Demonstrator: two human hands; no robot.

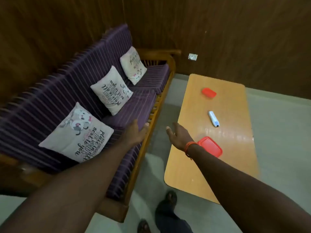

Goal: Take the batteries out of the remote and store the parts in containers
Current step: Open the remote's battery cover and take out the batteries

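A white remote (213, 118) lies in the middle of a low wooden table (198, 167). One red lidded container (211, 146) sits near the table's left edge, partly behind my right wrist. A second, smaller red container (209, 93) is at the far end. My left hand (134, 134) is stretched out over the sofa's front rail, fingers apart and holding nothing. My right hand (178, 136) reaches out above the table's left edge, also empty with fingers spread, well short of the remote.
A purple striped sofa (94, 91) with a wooden frame and three printed cushions stands left of the table. A narrow strip of grey floor (159, 125) runs between them. My legs and feet (168, 214) are at the bottom. Wood-panelled walls stand behind.
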